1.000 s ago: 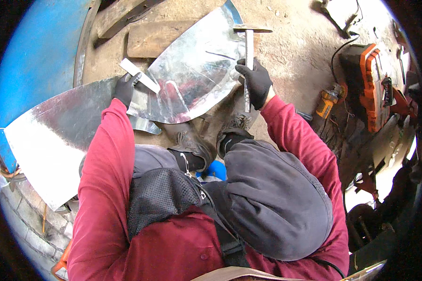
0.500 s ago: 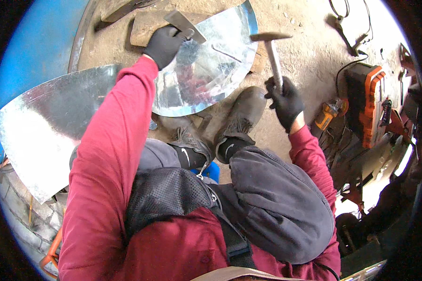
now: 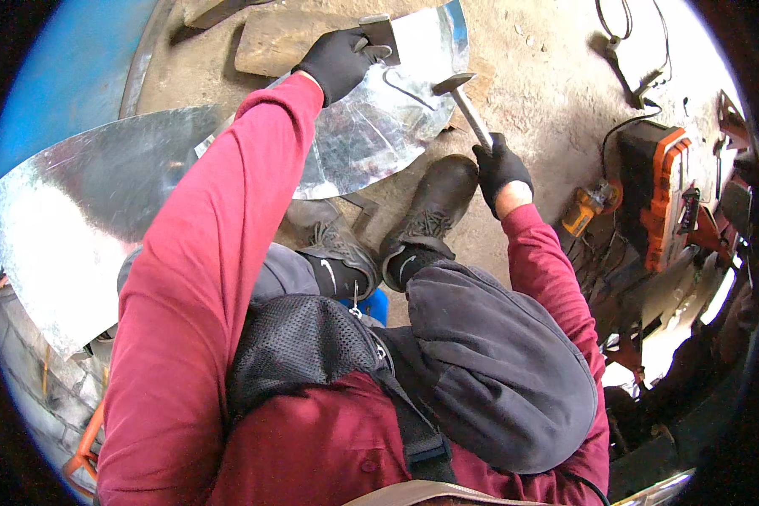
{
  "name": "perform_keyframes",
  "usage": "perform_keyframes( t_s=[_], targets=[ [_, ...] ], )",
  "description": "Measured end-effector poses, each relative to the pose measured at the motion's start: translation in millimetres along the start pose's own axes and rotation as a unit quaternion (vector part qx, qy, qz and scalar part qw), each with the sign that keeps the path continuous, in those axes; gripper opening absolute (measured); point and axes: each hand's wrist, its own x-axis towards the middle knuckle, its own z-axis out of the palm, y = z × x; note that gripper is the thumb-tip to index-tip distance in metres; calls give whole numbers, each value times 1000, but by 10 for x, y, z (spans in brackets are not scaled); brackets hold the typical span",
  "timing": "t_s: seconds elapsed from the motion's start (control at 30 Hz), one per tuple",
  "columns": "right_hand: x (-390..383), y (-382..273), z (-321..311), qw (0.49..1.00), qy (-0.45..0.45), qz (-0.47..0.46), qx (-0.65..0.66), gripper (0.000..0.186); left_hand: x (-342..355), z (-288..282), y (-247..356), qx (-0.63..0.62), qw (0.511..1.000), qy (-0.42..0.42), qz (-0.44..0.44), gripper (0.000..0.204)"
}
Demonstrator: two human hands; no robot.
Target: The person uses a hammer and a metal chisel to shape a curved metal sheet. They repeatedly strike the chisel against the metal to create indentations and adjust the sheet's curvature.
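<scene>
My left hand, in a black glove, is closed on a small flat metal plate over the far part of a shiny sheet-metal piece. A thin bent line, a slit or a rod, shows on that sheet just right of the hand; I cannot tell which. My right hand, also gloved in black, is wrapped round the lower handle of a hammer. The hammer's head is over the sheet's right edge; whether it touches is unclear. The sheet lies on the ground beyond my boots.
A second large metal sheet lies at the left beside a blue panel. Behind my left hand is a wooden block. To the right are a yellow power tool, an orange-and-black case and a cable.
My left hand and the metal plate have moved right, and the sheet beneath has shifted with them. The hammer's head has come left and nearer, its handle now slanting; my right hand has moved slightly left.
</scene>
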Motion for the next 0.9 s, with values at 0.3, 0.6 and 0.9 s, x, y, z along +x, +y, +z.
perform_keyframes(
  t_s=[0.3,0.6,0.9],
  targets=[
    [-113,-97,-112,1000,-13,-14,23,41,-48,-92,24,35,997,-51,-52,43],
    [-544,-158,-131,997,-8,-58,48,52,-64,101,22,83,996,13,22,43],
    [-402,-186,-26,996,27,-59,59,52,-20,42,-194,-10,999,52,0,48]
  ],
)
